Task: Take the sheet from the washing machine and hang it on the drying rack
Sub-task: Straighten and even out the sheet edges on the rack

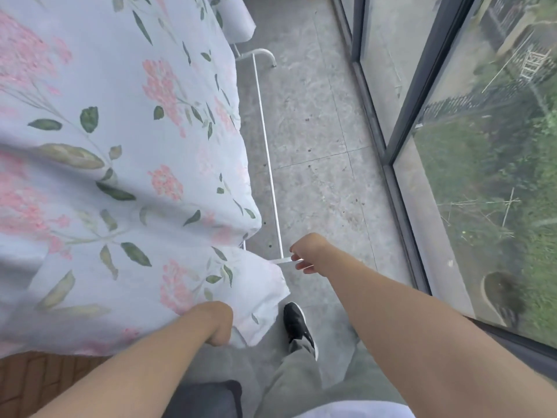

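Two hands reach by the drying rack (266, 146): left hand (215, 322) grips the sheet (120, 131) on it, right hand (307, 251) pinches a white strip (283, 260).

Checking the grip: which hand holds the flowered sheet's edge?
The left hand, fist on the sheet's near edge; the right hand pinches a thin white strip by the rail.

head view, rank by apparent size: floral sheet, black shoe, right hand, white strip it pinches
1. floral sheet, by far largest
2. black shoe and right hand: look alike, hand nearer the camera, so unranked
3. white strip, smallest
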Demonstrator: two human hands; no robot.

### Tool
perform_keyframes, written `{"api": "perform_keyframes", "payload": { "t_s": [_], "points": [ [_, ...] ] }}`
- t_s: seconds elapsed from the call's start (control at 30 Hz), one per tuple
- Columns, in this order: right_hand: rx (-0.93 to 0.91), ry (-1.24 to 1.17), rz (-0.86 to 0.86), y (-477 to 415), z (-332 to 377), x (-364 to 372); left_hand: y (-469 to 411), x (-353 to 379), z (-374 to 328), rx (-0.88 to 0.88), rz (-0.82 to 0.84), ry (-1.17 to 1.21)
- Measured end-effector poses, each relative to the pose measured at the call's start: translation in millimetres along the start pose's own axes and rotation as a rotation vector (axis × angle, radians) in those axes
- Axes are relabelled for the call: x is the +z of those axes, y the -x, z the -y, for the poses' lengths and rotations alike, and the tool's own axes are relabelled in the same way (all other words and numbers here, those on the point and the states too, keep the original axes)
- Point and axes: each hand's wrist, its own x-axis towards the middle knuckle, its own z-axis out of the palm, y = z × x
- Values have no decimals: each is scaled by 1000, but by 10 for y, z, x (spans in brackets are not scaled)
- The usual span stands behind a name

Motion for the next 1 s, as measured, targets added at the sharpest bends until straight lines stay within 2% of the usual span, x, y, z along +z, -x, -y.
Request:
{"api": "perform_keyframes", "payload": {
  "t_s": [0.07,0.23,0.33,0.5,0.63,0.83,1.0],
  "points": [
    [-13,32,6,-11,-23,76,58,245,6,-17,36,76],
    [-3,127,35,-70,-85,318,199,708,92,-142,-39,226],
    [5,202,80,-82,-133,473,275,824,135,-143,-44,260],
    [26,342,145,-77,-221,689,330,1052,145,-177,-31,80],
    [80,439,184,-89,-307,863,373,1222,131,-161,-85,-73],
    [120,498,231,-41,-381,1056,400,1330,150,-116,-153,-107],
    [-48,563,256,105,-269,1060,404,1307,170,-103,-204,-75]
  ]
}}
